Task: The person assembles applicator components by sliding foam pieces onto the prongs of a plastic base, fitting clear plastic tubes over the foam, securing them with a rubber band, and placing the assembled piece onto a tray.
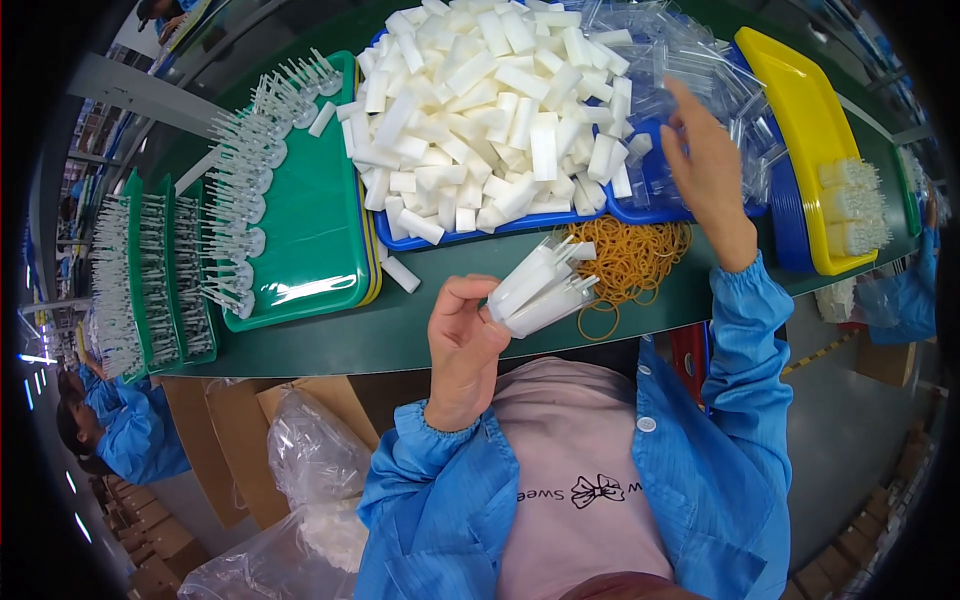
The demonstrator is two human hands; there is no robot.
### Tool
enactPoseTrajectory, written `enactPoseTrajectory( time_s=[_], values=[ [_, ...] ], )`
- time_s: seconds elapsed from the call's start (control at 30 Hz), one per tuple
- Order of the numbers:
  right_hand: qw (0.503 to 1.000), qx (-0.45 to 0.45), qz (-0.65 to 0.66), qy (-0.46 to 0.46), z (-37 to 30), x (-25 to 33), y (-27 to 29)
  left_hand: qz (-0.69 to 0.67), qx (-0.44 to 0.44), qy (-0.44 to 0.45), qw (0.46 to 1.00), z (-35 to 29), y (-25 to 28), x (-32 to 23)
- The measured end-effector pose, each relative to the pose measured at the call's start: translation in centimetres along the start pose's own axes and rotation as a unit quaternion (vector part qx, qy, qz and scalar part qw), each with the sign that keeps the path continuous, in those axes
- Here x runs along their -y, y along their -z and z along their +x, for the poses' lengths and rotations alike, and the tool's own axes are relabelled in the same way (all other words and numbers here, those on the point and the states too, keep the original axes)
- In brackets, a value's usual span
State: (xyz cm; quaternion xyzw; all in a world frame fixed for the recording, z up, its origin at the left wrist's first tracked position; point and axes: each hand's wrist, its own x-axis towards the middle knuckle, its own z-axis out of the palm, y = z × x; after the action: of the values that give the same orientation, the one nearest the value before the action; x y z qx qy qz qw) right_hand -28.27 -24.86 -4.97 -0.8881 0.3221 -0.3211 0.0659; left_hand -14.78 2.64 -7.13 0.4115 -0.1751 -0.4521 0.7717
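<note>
My left hand (462,345) is closed around a few clear plastic tubes (535,290) with white blocks inside and thin prongs at their far ends. They are tilted up to the right, above the table's front edge. Over the blue tray (650,205) at the back right is my right hand (708,165), its index finger stretched out and its thumb apart. Beneath and beyond it lie loose clear plastic parts (690,75). Nothing shows between its fingers. White foam-like blocks (480,110) form a large heap in another blue tray (490,232), left of that hand.
Tan rubber bands (635,255) lie piled near the front edge. A green tray (310,280) at the left carries rows of pronged clear pieces (240,185). To the right, a yellow tray (790,75) holds bundled pieces (853,205). A loose white block (401,275) lies beside the green tray.
</note>
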Motion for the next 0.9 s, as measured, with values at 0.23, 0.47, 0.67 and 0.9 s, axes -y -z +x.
enactPoseTrajectory(
  time_s=[0.23, 0.47, 0.67, 0.9],
  values=[
    [0.834, -0.011, 0.53, -0.155, -3.7, 7.3, 5.2, 0.077, 0.023, -0.126, 0.989, 0.4, -0.9, -0.3],
    [0.793, -0.015, 0.594, -0.134, -6.7, 10.1, 4.5, 0.186, 0.051, -0.201, 0.96, -0.3, -1.0, -0.4],
    [0.739, 0.009, 0.653, -0.166, -6.4, 10.1, 4.3, 0.2, 0.054, -0.217, 0.954, -0.5, -1.1, -0.4],
    [0.713, 0.057, 0.684, -0.147, -7.0, 10.1, 4.1, 0.221, 0.058, -0.246, 0.942, -0.3, -1.3, -0.7]
  ],
)
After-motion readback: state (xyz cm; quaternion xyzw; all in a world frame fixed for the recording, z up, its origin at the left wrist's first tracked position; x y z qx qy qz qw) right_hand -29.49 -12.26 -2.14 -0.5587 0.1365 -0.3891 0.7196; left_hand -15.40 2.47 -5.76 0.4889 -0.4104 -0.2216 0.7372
